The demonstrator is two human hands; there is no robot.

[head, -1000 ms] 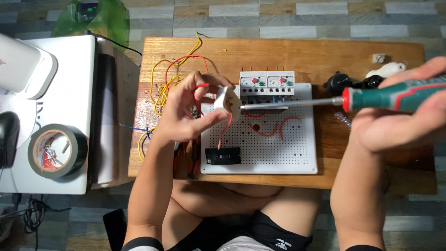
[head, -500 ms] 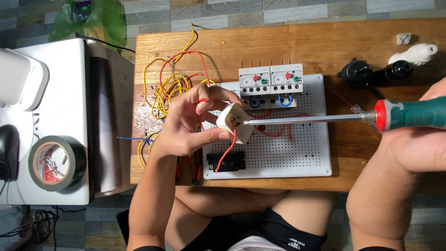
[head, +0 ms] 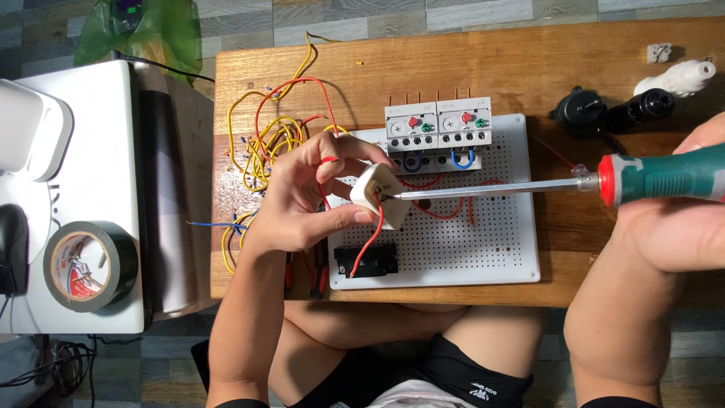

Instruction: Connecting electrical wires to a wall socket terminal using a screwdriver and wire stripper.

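Screwdriver point(head: 529, 185) tip now meets left-grip-held socket point(head: 380, 195).

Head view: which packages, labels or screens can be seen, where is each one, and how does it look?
Green bag: top left, crumpled plastic, a small screen-like patch showing through.
Relay labels: faces of two white blocks at the board's top edge, with red and green knobs.
Tape roll: left, on the white box; black, printed core.

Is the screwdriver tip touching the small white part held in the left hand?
Touching. The head view shows the screwdriver shaft ending right on the white part, pinched in the left hand, with no gap between them.
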